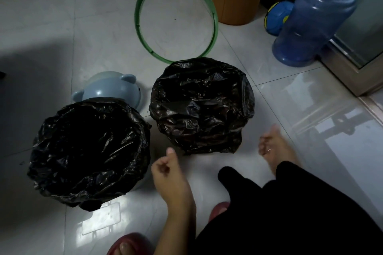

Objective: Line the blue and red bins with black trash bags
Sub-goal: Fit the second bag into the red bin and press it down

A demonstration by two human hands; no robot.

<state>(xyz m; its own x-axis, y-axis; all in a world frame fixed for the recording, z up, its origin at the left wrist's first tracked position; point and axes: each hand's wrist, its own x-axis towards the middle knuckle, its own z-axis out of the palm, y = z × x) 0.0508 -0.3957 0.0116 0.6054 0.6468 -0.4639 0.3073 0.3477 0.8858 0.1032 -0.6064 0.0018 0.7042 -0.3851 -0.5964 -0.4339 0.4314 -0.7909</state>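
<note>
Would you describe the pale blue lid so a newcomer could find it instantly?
On the tiled floor, find the left bag-lined bin. Just behind it sits the pale blue lid; unlike its neighbours, it is domed with two round ears.

Ahead of me on the white tiled floor [99,27]: a green plastic ring [216,27], an orange stool [238,4], a blue-and-yellow ball [276,20] and a large blue water jug [310,27]. My red slipper [138,240] shows below.

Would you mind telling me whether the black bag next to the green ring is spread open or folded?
Spread open: the black bag gapes upward, and its edge is turned down around the outside.
</note>
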